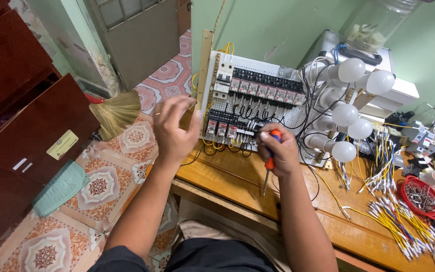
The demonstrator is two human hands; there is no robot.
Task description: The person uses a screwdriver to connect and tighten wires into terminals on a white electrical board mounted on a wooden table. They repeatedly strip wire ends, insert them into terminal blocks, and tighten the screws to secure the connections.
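Your right hand (278,151) is closed around a screwdriver (269,162) with an orange handle, tip pointing down toward the table (237,184), just below the wiring board (250,103). Your left hand (174,128) hovers spread open and holds nothing, left of the board. Far to your right, one red bowl (419,196) holds small metal parts. Six white bulbs (351,70) stand beside the board.

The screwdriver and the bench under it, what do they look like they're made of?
The screwdriver, held in the right hand, seems to have an orange moulded plastic handle and a grey, dull metal shaft. The bench looks like varnished wood: a warm brown with visible grain and a soft sheen.
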